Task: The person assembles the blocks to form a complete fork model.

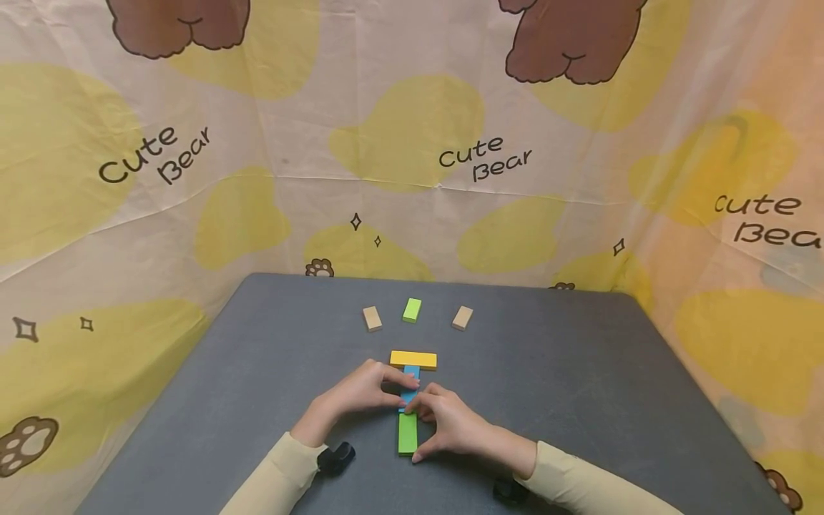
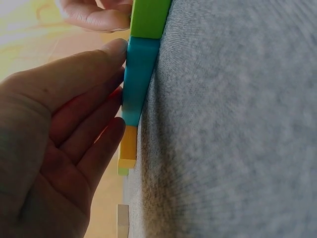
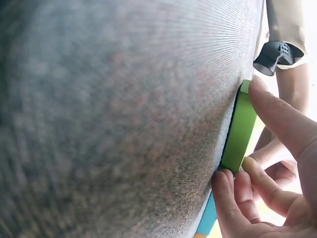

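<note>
On the grey table, a long yellow block (image 1: 413, 360) lies crosswise. A blue block (image 2: 140, 79) runs from its middle toward the person, followed end to end by a long green block (image 1: 408, 435). My left hand (image 1: 360, 387) holds the blue block from above, thumb near the green end and fingertips toward the yellow one. With my right hand (image 1: 455, 424) I grip the green block lengthwise: the thumb presses its near end and the fingers sit at its joint with the blue block. Fingers hide part of the blue block in the head view.
Behind the yellow block lie a small light green block (image 1: 412, 310) and two small tan blocks, one to its left (image 1: 372, 319) and one to its right (image 1: 462, 318). A printed cloth (image 1: 399, 214) hangs around the table's back and sides.
</note>
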`<state>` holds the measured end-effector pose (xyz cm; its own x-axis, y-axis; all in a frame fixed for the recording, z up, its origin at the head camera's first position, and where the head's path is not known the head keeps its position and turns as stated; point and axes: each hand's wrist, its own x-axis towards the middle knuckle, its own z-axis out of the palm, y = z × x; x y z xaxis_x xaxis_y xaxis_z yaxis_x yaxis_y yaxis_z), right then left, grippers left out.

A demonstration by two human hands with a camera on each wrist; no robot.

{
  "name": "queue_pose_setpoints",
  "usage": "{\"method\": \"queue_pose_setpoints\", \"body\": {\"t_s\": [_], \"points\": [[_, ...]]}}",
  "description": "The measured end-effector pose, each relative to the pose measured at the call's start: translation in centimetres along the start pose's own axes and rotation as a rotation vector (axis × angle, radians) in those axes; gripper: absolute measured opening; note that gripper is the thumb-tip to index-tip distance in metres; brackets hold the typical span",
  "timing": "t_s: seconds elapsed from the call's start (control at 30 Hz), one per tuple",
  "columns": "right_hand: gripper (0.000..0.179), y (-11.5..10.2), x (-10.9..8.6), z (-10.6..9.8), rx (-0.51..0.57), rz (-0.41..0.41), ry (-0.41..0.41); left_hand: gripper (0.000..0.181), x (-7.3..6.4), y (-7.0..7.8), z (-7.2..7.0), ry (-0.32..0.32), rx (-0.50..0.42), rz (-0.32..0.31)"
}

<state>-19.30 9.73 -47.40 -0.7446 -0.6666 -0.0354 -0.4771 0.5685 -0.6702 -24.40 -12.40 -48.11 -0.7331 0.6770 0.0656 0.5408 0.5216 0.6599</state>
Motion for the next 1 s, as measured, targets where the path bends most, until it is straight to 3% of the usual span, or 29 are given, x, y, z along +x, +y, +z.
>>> {"method": "queue_pose_setpoints", "body": {"t_s": [1.0], "points": [[0.061, -0.1, 0.05, 0.22, -0.025, 0.004, 0.027, 0.037, -0.13, 0.15, 0.07, 0.005, 0.011, 0.012]]}}
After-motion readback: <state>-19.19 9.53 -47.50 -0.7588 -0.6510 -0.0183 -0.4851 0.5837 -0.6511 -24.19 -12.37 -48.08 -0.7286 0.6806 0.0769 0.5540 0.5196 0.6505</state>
